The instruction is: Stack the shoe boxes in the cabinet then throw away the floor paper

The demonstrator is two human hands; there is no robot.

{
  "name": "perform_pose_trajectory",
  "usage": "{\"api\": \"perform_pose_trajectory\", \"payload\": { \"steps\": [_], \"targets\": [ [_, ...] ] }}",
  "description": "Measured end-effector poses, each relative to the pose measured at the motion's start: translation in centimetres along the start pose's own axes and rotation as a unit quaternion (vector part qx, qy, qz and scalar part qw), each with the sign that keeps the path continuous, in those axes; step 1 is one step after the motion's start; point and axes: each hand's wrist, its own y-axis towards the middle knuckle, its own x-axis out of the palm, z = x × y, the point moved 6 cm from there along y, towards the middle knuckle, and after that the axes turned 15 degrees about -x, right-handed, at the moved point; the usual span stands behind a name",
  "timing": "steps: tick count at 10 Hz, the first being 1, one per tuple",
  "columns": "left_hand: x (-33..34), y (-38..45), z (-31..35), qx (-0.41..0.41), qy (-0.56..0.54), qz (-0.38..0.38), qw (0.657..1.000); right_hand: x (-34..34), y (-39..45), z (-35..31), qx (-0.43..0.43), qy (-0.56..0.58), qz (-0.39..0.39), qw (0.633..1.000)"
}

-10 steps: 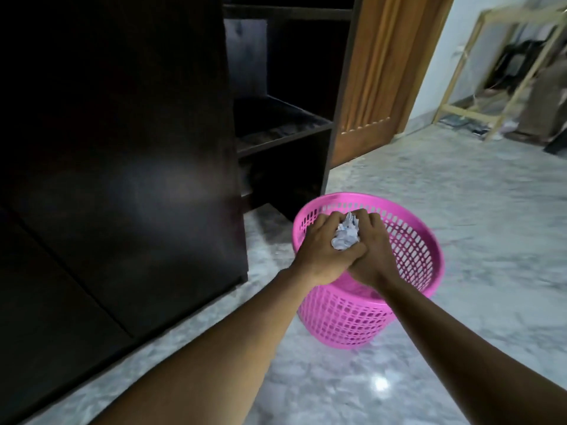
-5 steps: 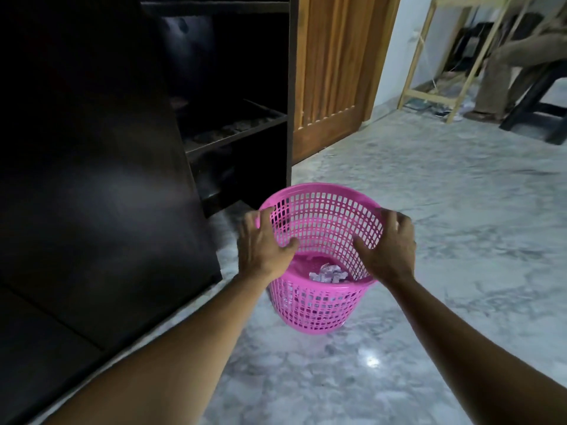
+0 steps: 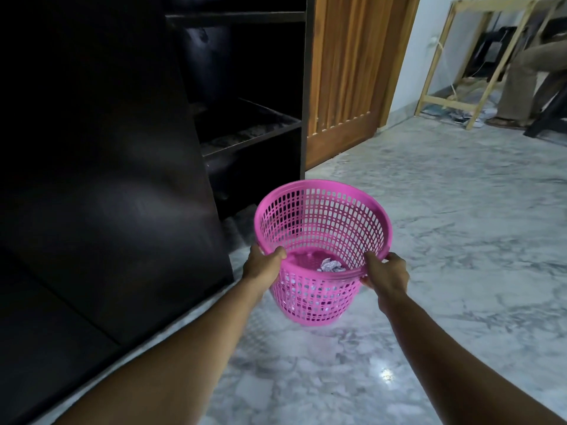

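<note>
Paper point(image 3: 331, 266) half hidden inside basket point(image 3: 325, 222)

You have one pink basket point(image 3: 322, 228), and two hands grip its rim: your left hand point(image 3: 264, 265) and your right hand point(image 3: 387, 275). Inside it you can count one crumpled paper ball point(image 3: 331, 266). There is one dark cabinet point(image 3: 101, 167), one wooden door point(image 3: 346, 72), and one wooden frame point(image 3: 441, 56) far behind.

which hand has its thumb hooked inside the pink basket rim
The right hand: its thumb reaches over the rim into the pink basket, above the crumpled paper. The left hand grips with its thumb lying along the rim's top instead.
</note>
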Motion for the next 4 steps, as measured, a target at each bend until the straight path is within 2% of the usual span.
{"api": "perform_pose_trajectory", "payload": {
  "steps": [1, 3, 4],
  "targets": [
    [-1.9, 4.4, 0.2, 0.016, -0.002, 0.047, 0.999, 3.2, 1.4, -0.3, -0.014, 0.010, -0.024, 1.000],
    [-4.2, 2.9, 1.6, 0.039, -0.067, 0.055, 0.995, 6.6, 0.1, -3.8, -0.029, 0.017, -0.057, 0.998],
    [-4.1, 3.1, 1.3, 0.049, -0.052, 0.052, 0.996, 5.8, -1.7, -5.7, -0.035, -0.013, -0.060, 0.997]
  ]
}}
